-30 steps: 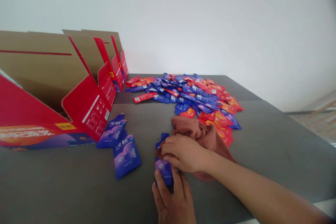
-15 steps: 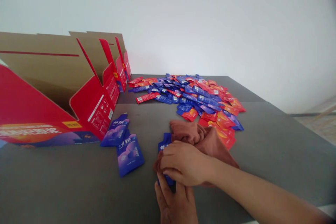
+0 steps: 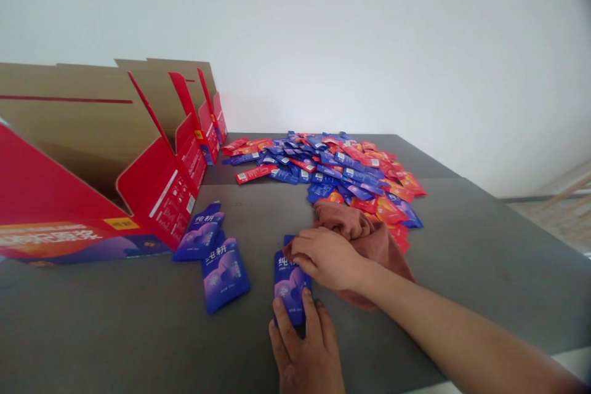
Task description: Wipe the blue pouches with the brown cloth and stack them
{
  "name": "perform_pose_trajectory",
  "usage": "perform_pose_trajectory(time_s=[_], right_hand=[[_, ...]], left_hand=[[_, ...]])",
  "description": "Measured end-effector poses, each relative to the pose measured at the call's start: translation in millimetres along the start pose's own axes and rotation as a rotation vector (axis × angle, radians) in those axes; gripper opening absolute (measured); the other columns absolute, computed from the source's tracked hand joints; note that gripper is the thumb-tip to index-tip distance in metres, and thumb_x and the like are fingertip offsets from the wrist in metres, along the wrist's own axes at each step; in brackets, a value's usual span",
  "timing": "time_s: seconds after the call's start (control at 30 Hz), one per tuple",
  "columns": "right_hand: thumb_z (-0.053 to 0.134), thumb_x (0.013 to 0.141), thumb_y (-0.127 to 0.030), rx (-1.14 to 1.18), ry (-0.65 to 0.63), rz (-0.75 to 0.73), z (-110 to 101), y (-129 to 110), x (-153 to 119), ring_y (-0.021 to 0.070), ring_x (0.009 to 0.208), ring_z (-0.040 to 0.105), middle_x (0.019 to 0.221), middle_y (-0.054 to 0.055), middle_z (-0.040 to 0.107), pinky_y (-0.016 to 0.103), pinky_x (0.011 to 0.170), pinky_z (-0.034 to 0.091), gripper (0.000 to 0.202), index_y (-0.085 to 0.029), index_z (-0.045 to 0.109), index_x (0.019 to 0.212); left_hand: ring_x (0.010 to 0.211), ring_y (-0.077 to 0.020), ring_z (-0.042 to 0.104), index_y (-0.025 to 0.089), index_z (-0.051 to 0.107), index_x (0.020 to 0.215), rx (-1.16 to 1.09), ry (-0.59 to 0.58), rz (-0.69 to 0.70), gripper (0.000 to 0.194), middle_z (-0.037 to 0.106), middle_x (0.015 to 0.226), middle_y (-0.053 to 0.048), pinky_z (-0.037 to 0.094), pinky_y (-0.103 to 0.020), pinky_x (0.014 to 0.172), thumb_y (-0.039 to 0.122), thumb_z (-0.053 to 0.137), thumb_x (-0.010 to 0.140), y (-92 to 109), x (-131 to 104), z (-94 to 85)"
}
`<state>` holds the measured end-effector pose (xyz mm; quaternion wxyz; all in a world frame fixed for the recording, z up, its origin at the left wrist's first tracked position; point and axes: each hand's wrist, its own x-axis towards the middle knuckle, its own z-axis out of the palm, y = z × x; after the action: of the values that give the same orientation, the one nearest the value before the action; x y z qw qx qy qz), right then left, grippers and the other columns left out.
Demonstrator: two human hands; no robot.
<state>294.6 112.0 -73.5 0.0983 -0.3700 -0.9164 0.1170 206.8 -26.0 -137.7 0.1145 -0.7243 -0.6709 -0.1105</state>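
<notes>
Head view: left hand [image 3: 305, 351] is pinning the near end of a blue pouch [image 3: 290, 286] flat on the grey table [image 3: 138, 332], fingers spread. Right hand [image 3: 325, 255] is gripping a brown cloth [image 3: 369, 240], pressing it on the pouch's far end. Two blue pouches [image 3: 212, 249] are lying beside the red carton [image 3: 83, 197]; the sachet pile [image 3: 337, 169] is sitting behind.
</notes>
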Motion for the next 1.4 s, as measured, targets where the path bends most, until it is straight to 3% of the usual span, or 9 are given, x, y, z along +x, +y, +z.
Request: perform_pose_trajectory(time_s=[0.1,0.2,0.3,0.63,0.8,0.97,1.27,1.4], right_hand=[[0.048,0.090,-0.023,0.049,-0.002,-0.163,-2,-8,-5,0.0167,0.087,0.055,0.091,0.004,0.061,0.029,0.078,0.038,0.014,-0.018,0.061,0.093],[0.050,0.089,-0.024,0.117,-0.087,-0.297,-3,-16,-8,0.0160,0.089,0.056,0.092,0.003,0.062,0.029,0.081,0.038,0.015,-0.020,0.063,0.095],[0.049,0.089,-0.022,0.132,-0.115,-0.271,-3,-18,-7,0.0157,0.090,0.056,0.093,0.003,0.063,0.028,0.082,0.039,0.017,-0.020,0.063,0.098],[0.048,0.089,-0.023,0.052,-0.011,-0.014,4,4,1,0.0171,0.087,0.058,0.090,0.004,0.063,0.028,0.078,0.040,0.015,-0.018,0.063,0.092],[0.050,0.088,-0.021,0.083,0.058,-0.135,2,-1,-4,0.0169,0.086,0.057,0.089,0.003,0.063,0.028,0.077,0.039,0.013,-0.018,0.062,0.092],[0.052,0.087,-0.021,0.164,-0.074,-0.305,0,-14,-8,0.0157,0.089,0.057,0.091,0.002,0.063,0.027,0.081,0.039,0.014,-0.019,0.063,0.095],[0.049,0.090,-0.023,0.053,-0.046,-0.006,1,2,2,0.0173,0.088,0.058,0.092,0.005,0.063,0.028,0.079,0.039,0.015,-0.018,0.063,0.095],[0.049,0.089,-0.021,0.036,0.035,0.013,2,6,0,0.0167,0.084,0.057,0.087,0.004,0.063,0.028,0.077,0.038,0.013,-0.017,0.062,0.089]], left_hand=[[0.116,-0.0451,0.048,0.028,0.069,0.107,-0.009,0.008,-0.005,0.037,0.062,0.122,-0.003,0.053,-0.056,0.087,0.017,0.070,0.071,1,-1,2.2],[0.116,-0.0449,0.049,0.027,0.068,0.107,-0.009,0.008,0.007,0.040,0.064,0.117,-0.004,0.051,-0.056,0.089,0.015,0.069,0.070,1,-3,4.9],[0.117,-0.0465,0.047,0.026,0.068,0.107,-0.002,0.007,0.015,0.041,0.062,0.119,-0.004,0.051,-0.057,0.089,0.014,0.070,0.068,1,-3,5.6],[0.117,-0.0479,0.045,0.027,0.069,0.107,0.011,-0.014,0.017,0.039,0.060,0.127,-0.003,0.052,-0.059,0.086,0.017,0.072,0.069,0,-1,1.2],[0.117,-0.0463,0.046,0.028,0.068,0.109,0.006,-0.012,0.013,0.038,0.059,0.127,-0.004,0.052,-0.058,0.088,0.020,0.070,0.072,0,-2,2.8],[0.117,-0.0477,0.046,0.027,0.068,0.107,-0.005,-0.015,0.005,0.039,0.064,0.119,-0.002,0.051,-0.060,0.088,0.020,0.073,0.069,2,-2,1.7],[0.115,-0.0482,0.047,0.027,0.070,0.104,0.013,-0.011,0.024,0.037,0.061,0.125,-0.003,0.054,-0.058,0.085,0.022,0.074,0.068,-1,1,-3.5],[0.116,-0.0476,0.047,0.027,0.070,0.105,0.007,-0.006,0.018,0.039,0.061,0.125,-0.003,0.054,-0.057,0.085,0.020,0.075,0.067,0,0,-1.4]])
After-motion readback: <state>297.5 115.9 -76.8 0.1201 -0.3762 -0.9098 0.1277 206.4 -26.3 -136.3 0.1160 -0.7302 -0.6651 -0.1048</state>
